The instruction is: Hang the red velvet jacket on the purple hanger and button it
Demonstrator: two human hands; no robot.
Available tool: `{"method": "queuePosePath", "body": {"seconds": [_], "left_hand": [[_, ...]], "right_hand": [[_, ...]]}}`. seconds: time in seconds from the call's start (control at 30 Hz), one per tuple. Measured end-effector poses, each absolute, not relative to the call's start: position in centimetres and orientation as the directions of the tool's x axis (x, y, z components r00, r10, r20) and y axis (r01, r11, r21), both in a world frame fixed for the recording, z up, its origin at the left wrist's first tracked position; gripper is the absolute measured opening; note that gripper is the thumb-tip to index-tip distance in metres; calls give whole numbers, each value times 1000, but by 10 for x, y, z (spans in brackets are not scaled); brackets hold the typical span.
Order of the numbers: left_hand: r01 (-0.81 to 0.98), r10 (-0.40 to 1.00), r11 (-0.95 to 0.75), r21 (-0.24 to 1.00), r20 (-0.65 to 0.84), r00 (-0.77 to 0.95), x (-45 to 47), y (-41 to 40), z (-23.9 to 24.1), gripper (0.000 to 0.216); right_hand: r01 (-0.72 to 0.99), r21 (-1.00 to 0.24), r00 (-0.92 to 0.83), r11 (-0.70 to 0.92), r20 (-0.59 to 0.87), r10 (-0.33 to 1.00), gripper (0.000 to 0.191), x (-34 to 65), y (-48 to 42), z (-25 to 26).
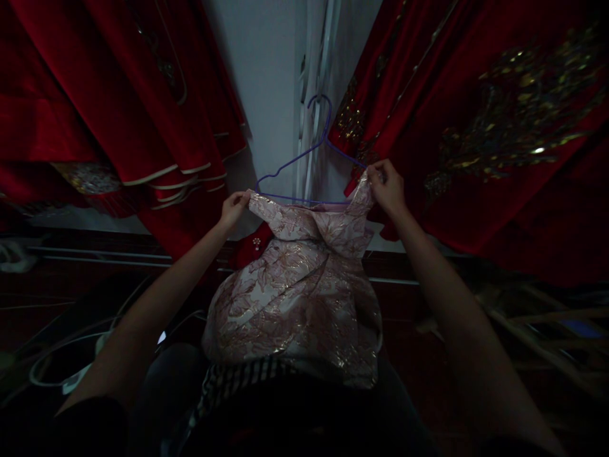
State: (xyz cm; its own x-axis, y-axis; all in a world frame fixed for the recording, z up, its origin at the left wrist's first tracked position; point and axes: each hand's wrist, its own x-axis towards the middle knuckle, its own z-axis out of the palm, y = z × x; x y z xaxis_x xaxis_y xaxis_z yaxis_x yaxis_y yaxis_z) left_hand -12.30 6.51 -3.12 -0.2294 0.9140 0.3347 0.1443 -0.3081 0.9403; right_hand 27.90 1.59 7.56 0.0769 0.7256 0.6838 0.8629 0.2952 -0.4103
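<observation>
A pale pink dress (304,285) with a shiny floral pattern is spread out in front of me, its skirt lying over my lap. My left hand (234,209) pinches the dress at its left shoulder strap. At the other strap, my right hand (387,187) grips the fabric close to the end of the hanger. The purple hanger (299,155) sits at the neckline with its hook pointing up and away from me. Its lower bar runs just above the bodice, and its right end is partly hidden by my right hand.
Red garments (181,95) with pale trim hang at the left. More red cloth (476,190) with gold sequins hangs at the right. Behind the hanger stands a white panel (261,76). White cables (52,355) lie at the lower left. The scene is dim.
</observation>
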Motion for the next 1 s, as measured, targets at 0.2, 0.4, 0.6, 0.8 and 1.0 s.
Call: {"method": "queuePosePath", "body": {"seconds": [0.2,0.4,0.6,0.8,1.0], "left_hand": [[162,909,-309,937,341,-237,-118,63,-20,27],[143,876,-422,895,443,-189,-113,79,-8,28],[159,861,-493,855,506,-52,-90,72,29,38],[49,909,-414,909,416,-16,-90,72,35,34],[411,985,-56,910,-16,170,-116,45,-33,30]], "right_hand": [[875,-388,59,291,681,730,41,281,16,76],[873,-377,38,308,683,729,41,282,18,74],[828,-454,59,328,652,756,37,283,26,68],[805,-470,39,363,652,758,36,290,38,61],[720,-536,59,441,680,731,36,291,44,58]]}}
